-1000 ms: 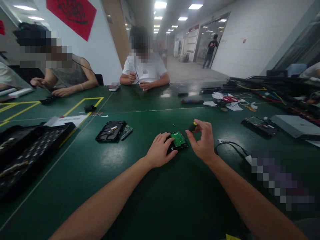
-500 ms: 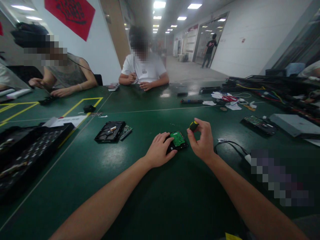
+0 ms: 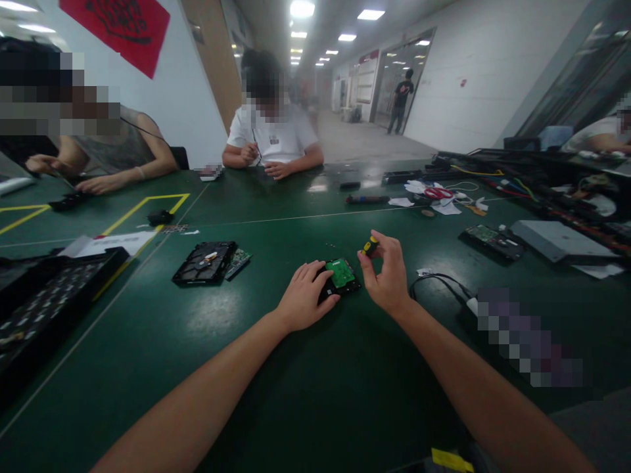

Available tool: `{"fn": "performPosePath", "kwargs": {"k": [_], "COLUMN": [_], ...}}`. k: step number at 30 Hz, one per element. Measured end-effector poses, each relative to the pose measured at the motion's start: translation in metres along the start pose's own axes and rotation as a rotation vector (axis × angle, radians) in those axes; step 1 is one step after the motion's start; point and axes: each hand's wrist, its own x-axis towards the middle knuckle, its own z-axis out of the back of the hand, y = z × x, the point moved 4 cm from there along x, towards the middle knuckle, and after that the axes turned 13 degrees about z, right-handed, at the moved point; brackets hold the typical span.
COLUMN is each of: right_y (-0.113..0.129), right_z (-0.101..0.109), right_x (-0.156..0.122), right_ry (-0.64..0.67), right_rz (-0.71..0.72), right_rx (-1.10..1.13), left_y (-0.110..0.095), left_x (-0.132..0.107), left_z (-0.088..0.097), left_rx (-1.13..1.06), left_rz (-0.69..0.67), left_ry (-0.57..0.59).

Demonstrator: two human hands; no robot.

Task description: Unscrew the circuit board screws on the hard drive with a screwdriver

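Note:
A hard drive (image 3: pixel 341 274) with a green circuit board facing up lies on the green table. My left hand (image 3: pixel 304 297) rests over its left side, fingers on top and thumb along the near edge, gripping it. Off the drive's right edge, my right hand (image 3: pixel 387 274) pinches the yellow and black handle of a small screwdriver (image 3: pixel 369 246) between thumb and fingers. The screwdriver's shaft and tip are too fine to make out against the dark drive. Just beyond the drive lie several tiny bits, perhaps screws (image 3: pixel 330 246).
To the left sit a black drive casing (image 3: pixel 204 264), a loose circuit board (image 3: pixel 238 264) and a large black chassis (image 3: pixel 64 302). Rightward are another drive (image 3: pixel 493 242), a grey metal box (image 3: pixel 562 240) and a cable (image 3: pixel 444 278). Two people (image 3: pixel 273 138) work across the table.
The view has swung slightly right, so everything sits further left. The screwdriver handle shows a different side, as if turned a little. My left hand stays on the hard drive.

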Motion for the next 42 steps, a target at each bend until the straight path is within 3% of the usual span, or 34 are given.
{"fn": "performPosePath", "kwargs": {"k": [4,12,23,34,42], "right_y": [-0.0006,-0.0006,0.0036,-0.0044,0.0025], "right_z": [0.0011,-0.0029,0.0011,-0.0033,0.0043], "right_x": [-0.0008,-0.0013,0.003,-0.0039,0.004], "right_ry": [-0.039,0.043,0.021,0.055,0.011], "right_rz": [-0.014,-0.046,0.001,-0.062,-0.011], "right_rx": [-0.005,-0.014,-0.029,0.031,-0.073], "left_y": [-0.0003,0.0014,0.0001,-0.0013,-0.0013], "left_x": [0.0003,0.0004,0.0003,0.0,0.0001], "left_z": [0.0005,-0.0012,0.0005,0.0021,0.0014], "left_rx": [0.009,0.004,0.001,-0.025,-0.008], "left_rz": [0.0,-0.001,-0.003,0.005,0.006], "left_ry": [0.009,0.003,0.006,-0.002,0.007]}}
